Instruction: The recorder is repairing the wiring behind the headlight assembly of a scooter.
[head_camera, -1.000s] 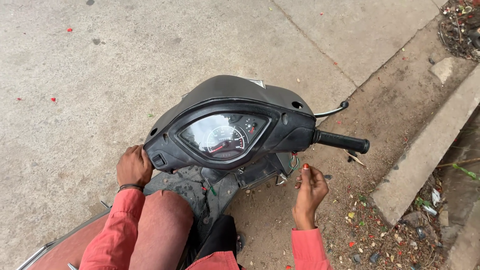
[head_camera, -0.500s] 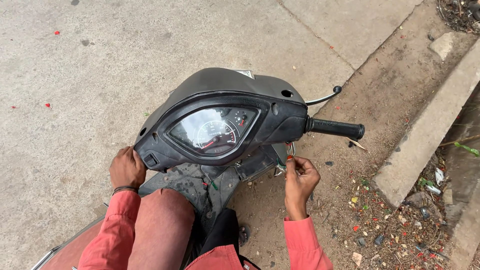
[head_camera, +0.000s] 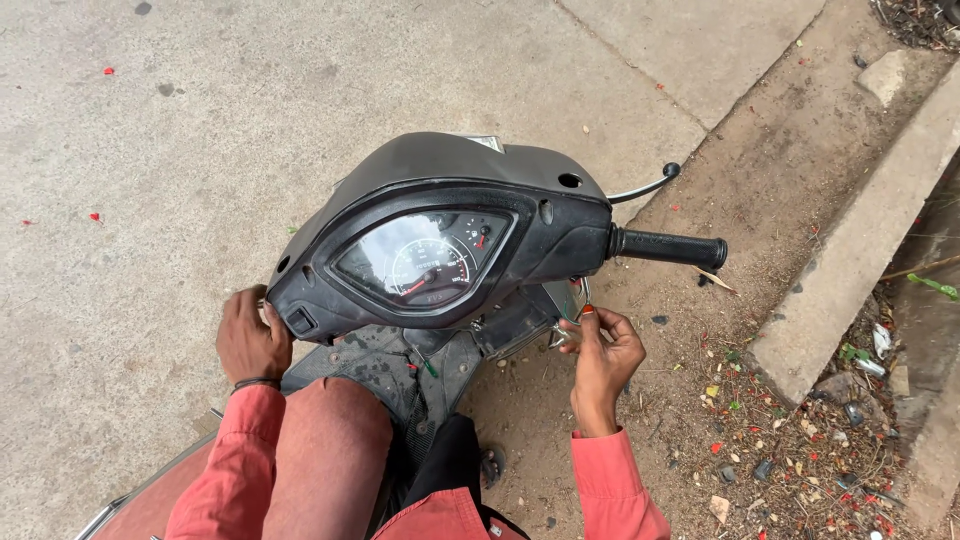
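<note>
I sit on a black scooter whose handlebar head (head_camera: 450, 170) holds a speedometer dial (head_camera: 425, 262). My left hand (head_camera: 250, 338) is closed around the left handlebar grip, which it hides. My right hand (head_camera: 602, 358) is raised under the right side of the handlebar. Its fingertips pinch a small red-tipped object (head_camera: 586, 311) against the front panel (head_camera: 520, 325); I cannot tell what the object is. The right handlebar grip (head_camera: 668, 247) and its brake lever (head_camera: 645, 187) are free. My knee in reddish trousers (head_camera: 325, 450) is in front of the seat.
Concrete pavement (head_camera: 180, 120) lies to the left and ahead. On the right is a dirt strip (head_camera: 700, 400), then a low concrete kerb (head_camera: 860, 250) with litter and dry leaves (head_camera: 800, 450) beside it. A foot in a sandal (head_camera: 490, 465) rests on the ground.
My right hand has risen from below the handlebar to the front panel, carrying the red-tipped object. The left hand has stayed on its grip.
</note>
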